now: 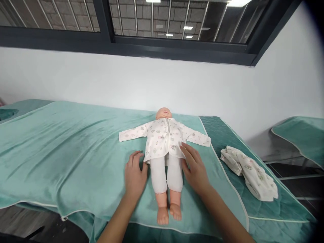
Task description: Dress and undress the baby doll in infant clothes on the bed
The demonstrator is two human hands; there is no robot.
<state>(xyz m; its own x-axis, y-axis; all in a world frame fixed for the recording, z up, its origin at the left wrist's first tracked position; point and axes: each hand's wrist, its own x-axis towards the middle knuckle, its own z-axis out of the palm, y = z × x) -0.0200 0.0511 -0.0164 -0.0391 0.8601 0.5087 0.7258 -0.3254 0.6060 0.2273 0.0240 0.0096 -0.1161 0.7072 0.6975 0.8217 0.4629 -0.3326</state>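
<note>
A baby doll lies on its back on a light green blanket, head toward the wall. It wears a white printed jacket with sleeves spread out and white leggings; its feet are bare. My left hand rests flat on the blanket by the doll's right hip, fingers apart, thumb touching the jacket hem. My right hand lies open at the doll's other hip, fingertips on the jacket's lower edge.
A crumpled white printed garment lies to the right on a darker green quilted mat. A white wall and dark-framed window stand behind. Another green-covered surface is at far right, with a floor gap between.
</note>
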